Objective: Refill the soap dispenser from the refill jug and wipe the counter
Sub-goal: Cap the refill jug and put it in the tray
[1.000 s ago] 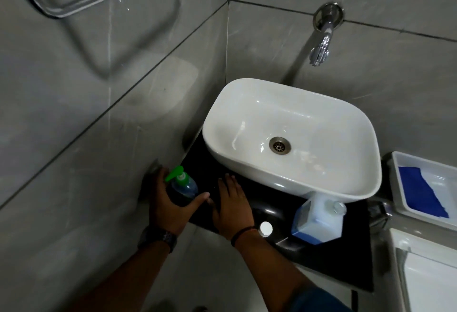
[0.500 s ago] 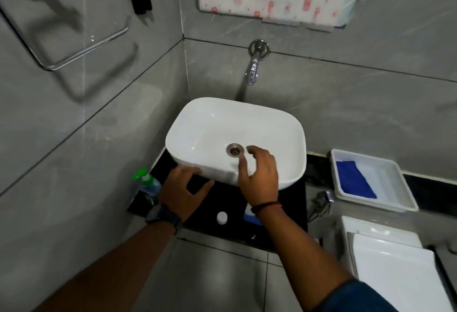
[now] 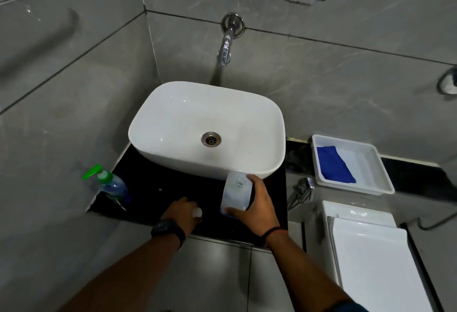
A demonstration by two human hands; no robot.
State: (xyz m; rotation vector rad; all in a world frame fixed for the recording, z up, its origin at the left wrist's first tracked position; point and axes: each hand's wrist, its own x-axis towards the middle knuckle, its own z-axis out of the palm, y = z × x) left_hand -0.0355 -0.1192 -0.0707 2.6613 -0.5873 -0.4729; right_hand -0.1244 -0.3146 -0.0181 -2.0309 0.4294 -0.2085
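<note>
The white basin (image 3: 188,161) sits on a black counter (image 3: 153,188), and everything else is placed from it. Right of the basin and nearer the person lies a white toilet lid (image 3: 371,262). Right of the basin, against the wall, stands a white tray (image 3: 353,187) with a blue cloth (image 3: 332,164) lying in its left part. Above the basin a chrome tap (image 3: 225,47) juts from the grey tiled wall, its spout pointing down toward the bowl.

The refill jug (image 3: 235,194), pale and translucent with blue near its base, is just in front of the basin's front right corner; its clear neck shows no cap. The right hand (image 3: 257,207) grips it, the thumb across the near lower edge and the fingers wrapped round the right side. Whether the jug rests on the counter or is lifted off it cannot be told.

The left hand (image 3: 180,212), with a dark watch (image 3: 168,231) on its wrist, is in front of the basin's middle, left of the jug. Its fingers are curled down round a small white cap (image 3: 197,212) at the counter's front part.

The soap dispenser (image 3: 111,183), clear with a green pump, stands at the counter's left edge, front-left of the basin and well apart from both hands
</note>
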